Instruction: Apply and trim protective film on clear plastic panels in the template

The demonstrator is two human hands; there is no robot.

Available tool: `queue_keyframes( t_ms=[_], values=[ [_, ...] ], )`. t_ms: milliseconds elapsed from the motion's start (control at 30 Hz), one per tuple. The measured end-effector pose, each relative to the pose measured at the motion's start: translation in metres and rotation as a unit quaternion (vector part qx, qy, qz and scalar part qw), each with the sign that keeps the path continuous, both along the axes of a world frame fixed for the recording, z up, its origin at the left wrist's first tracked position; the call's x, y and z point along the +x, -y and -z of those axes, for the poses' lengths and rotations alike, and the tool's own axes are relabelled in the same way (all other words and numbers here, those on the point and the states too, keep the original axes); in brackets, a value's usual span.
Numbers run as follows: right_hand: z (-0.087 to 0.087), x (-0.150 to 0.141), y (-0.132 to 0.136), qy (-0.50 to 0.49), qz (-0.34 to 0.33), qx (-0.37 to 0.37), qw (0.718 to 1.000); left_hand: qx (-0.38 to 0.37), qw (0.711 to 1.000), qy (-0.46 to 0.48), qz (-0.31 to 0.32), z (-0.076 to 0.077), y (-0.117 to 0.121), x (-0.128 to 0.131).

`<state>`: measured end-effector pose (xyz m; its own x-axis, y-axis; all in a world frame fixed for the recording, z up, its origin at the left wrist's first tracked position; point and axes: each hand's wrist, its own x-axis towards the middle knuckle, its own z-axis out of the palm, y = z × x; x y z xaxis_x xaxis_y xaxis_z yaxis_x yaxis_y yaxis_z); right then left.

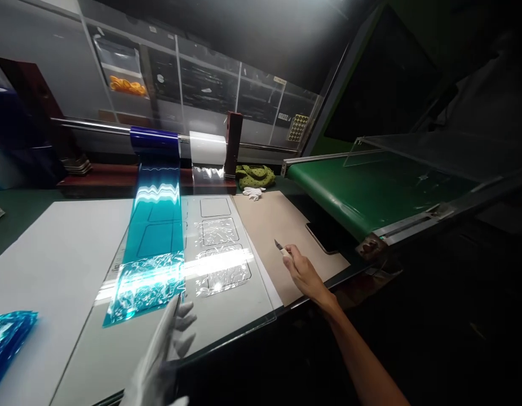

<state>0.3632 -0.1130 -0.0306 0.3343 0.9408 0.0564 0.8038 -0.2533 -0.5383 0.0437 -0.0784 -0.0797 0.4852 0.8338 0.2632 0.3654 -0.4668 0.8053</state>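
My right hand [303,272], bare, is closed around the light handle of a small craft knife [281,247], its dark blade pointing up and to the left above a brown board [261,220]. My left hand [170,338] wears a white glove and is open, fingers stretched out over the near part of a glass sheet [227,321]. Just beyond its fingertips lies the end of a blue film strip [159,225], partly crinkled, running down from a blue film roll [154,140]. Clear film pieces [221,268] lie over black-outlined rectangles to the right of the strip.
A white roll [208,148] shares the metal bar with the blue one. A green conveyor belt [337,183] stands at the right, a dark phone-like slab [322,238] by it. Crumpled blue film [9,338] lies at left. Behind the board are a white glove [254,193] and yellow-green cloth [256,176].
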Motion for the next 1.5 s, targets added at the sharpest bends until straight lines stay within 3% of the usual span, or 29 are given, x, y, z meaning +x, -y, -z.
queue_keyframes(
  t_ms=[133, 200, 333, 433, 600, 767, 900, 1067, 1500],
  values=[
    [-0.024, -0.042, 0.019, -0.054, -0.061, 0.006, 0.997, -0.11, 0.992, -0.049, -0.043, -0.027, 0.019, 0.001],
    [-0.032, -0.059, 0.024, -0.096, -0.12, 0.02, 0.988, -0.072, 0.992, -0.084, -0.057, -0.035, 0.023, 0.002],
    [-0.039, -0.084, 0.03, -0.195, -0.221, -0.001, 0.956, 0.069, 0.991, -0.11, -0.027, -0.044, 0.022, 0.001],
    [-0.042, -0.097, 0.036, -0.211, -0.261, -0.039, 0.941, 0.093, 0.989, -0.116, -0.003, -0.05, 0.02, -0.004],
    [-0.043, -0.11, 0.043, -0.229, -0.257, -0.099, 0.934, 0.072, 0.992, -0.097, 0.026, -0.056, 0.017, -0.01],
    [-0.028, -0.118, 0.04, -0.271, -0.237, -0.141, 0.922, 0.054, 0.995, -0.076, 0.042, -0.054, 0.015, -0.01],
    [-0.021, -0.122, 0.034, -0.313, -0.249, -0.138, 0.906, 0.051, 0.994, -0.092, 0.044, -0.057, 0.016, -0.006],
    [-0.025, -0.121, 0.032, -0.317, -0.263, -0.145, 0.9, 0.074, 0.992, -0.095, 0.04, -0.061, 0.018, -0.003],
    [-0.006, -0.124, 0.041, -0.284, -0.261, -0.099, 0.917, 0.063, 0.988, -0.1, 0.098, -0.066, 0.013, 0.002]
  ],
)
